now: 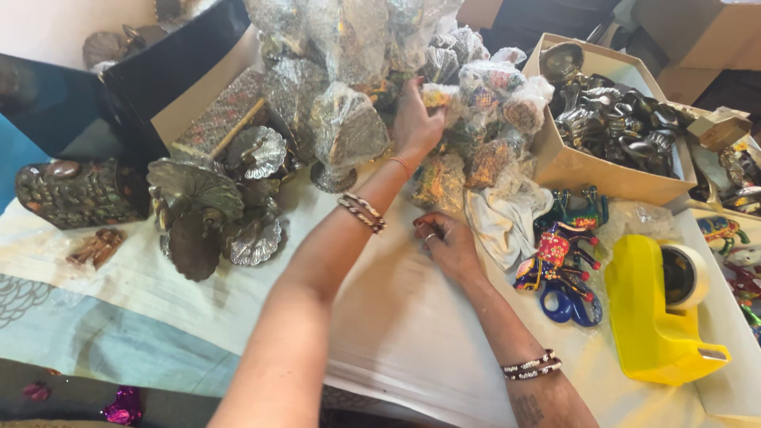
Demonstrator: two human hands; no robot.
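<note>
Left hand (pixel 415 119) reaching up into a heap of plastic-wrapped figurines (pixel 476 103), fingers on one bundle. Right hand (pixel 445 242) resting flat on the cloth-covered counter (pixel 396 317), just beside a white cloth (pixel 499 218). Near right: painted elephants (pixel 559 254), yellow tape dispenser (pixel 654 317). Behind: cardboard box (pixel 587 170) of dark metal pieces. Left: metal peacocks (pixel 214 206).
</note>
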